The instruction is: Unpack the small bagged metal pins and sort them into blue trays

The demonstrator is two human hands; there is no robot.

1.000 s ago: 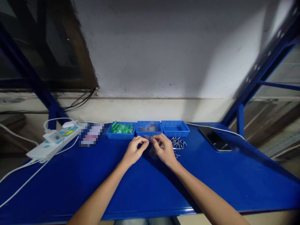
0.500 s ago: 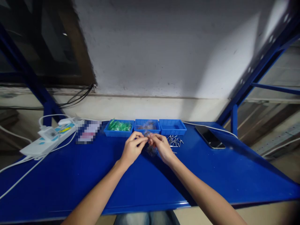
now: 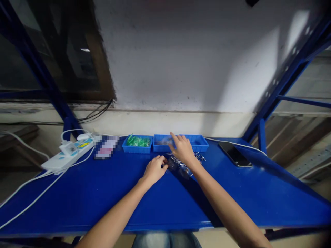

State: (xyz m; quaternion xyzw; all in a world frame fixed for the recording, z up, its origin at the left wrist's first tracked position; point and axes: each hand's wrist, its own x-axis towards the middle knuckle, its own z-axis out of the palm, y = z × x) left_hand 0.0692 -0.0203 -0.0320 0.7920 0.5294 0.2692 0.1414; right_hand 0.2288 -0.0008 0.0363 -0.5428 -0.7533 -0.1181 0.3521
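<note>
At the bottom of the view, the person's knees (image 3: 167, 240) in blue denim show below the front edge of a blue table (image 3: 155, 213). Farther in, over the table, the left hand (image 3: 155, 168) has its fingers curled, with a narrow gap between thumb and fingertips. These tips are beside crumpled clear plastic (image 3: 184, 171); whether they pinch it cannot be told. The plastic lies on the table between the hands and partly below the right wrist, with small shiny pieces in or under it. Thin metal pins (image 3: 201, 157) lie loosely about the right hand, some partly hidden by it.

The right hand (image 3: 183, 150) reaches a little farther, its fingers spread wide and the forefinger pointing over the middle tray (image 3: 158, 148). That blue tray holds clear packets, while the left tray (image 3: 137, 150) holds green pieces in clear wrapping. The right tray (image 3: 203, 148) stands at the other end of the row, its join with the middle one hidden by the hand.

A white power strip (image 3: 55, 163) with plugs and cords sits at the table's left, a dark phone (image 3: 235, 155) lies at its right, and behind stands a grey wall (image 3: 168, 69) with a dark window (image 3: 51, 51).
</note>
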